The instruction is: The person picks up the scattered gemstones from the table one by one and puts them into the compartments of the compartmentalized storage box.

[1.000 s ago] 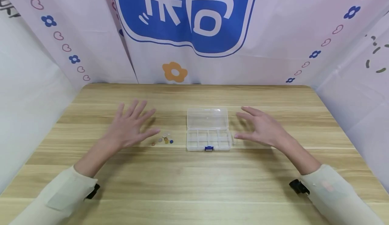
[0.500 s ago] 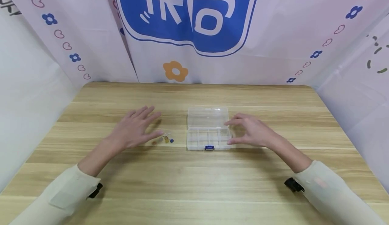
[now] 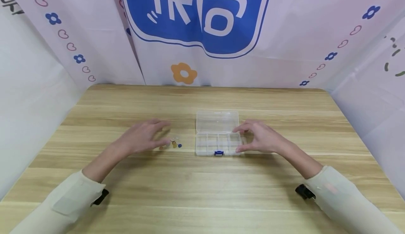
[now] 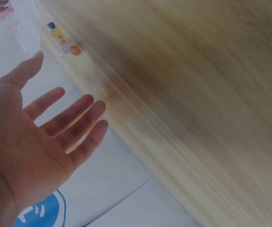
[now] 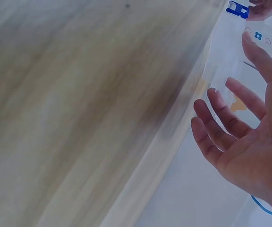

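Note:
A clear plastic compartment box [image 3: 217,153] stands on the table with its lid [image 3: 217,121] folded back and a blue clasp at the front. My right hand [image 3: 264,137] grips its right end, thumb at the front corner and forefinger near the hinge; the exact contact is hard to see. To the left lies a small cluster of beads [image 3: 174,144], blue, yellow, orange and clear in the left wrist view. My left hand [image 3: 139,137] hovers just left of them with fingers relaxed, holding nothing. Its thumb tip is close to the beads and covers some.
The wooden table [image 3: 202,192] reaches back to a printed cloth backdrop [image 3: 284,62]. White cloth sides [image 3: 34,86] stand left and right. A strip of bare wood lies between the beads and the box.
My right hand has moved left from beside the box onto its right end. My left hand has come nearer to the beads, its spread fingers drawing together and bending.

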A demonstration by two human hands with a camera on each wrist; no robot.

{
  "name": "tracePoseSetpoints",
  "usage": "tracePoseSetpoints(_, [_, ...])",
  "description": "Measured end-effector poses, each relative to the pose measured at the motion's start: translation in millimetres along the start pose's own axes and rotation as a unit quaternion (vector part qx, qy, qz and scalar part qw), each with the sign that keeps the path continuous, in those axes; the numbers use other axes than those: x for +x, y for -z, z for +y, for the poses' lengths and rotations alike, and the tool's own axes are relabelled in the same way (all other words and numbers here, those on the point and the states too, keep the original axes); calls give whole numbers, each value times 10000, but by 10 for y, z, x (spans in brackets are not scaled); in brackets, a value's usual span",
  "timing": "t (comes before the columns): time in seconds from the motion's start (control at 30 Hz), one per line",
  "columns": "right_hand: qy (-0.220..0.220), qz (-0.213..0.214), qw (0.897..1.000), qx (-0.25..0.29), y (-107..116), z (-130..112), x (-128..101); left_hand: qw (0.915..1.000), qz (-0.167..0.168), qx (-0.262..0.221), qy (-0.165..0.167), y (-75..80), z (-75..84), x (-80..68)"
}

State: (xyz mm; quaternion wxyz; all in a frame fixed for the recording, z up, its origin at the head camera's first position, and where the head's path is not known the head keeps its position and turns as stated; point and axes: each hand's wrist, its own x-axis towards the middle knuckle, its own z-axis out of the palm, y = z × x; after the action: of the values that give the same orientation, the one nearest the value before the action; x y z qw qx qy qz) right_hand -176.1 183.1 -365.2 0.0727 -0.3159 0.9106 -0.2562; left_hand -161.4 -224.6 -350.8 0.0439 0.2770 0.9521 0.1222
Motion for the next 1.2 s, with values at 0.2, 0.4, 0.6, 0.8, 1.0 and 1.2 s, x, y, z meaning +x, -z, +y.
tracePoseSetpoints(0.2, [157, 63, 9999, 19, -21, 19, 19, 9973, -158, -714, 104, 12, -27, 0])
tracePoseSetpoints(0.4, [157, 31, 9996, 213, -34, 32, 22, 9874, -359, -1536, 103, 17, -75, -1])
tracePoseSetpoints(0.6, [-6, 4, 9987, 510, -45, 38, 25, 9730, -632, -2217, 47, 3, -105, 10])
tracePoseSetpoints(0.8, [-89, -18, 9973, 729, -55, 58, 21, 9665, -915, -2392, 171, -12, -88, 21])
tracePoseSetpoints(1.0, [-140, -11, 9955, 941, -65, 69, 29, 9658, -1082, -2335, 311, -16, -79, 23])
tracePoseSetpoints(1.2, [-191, -33, 9928, 1184, -56, 76, 36, 9656, -1119, -2325, 328, -26, -59, 44])
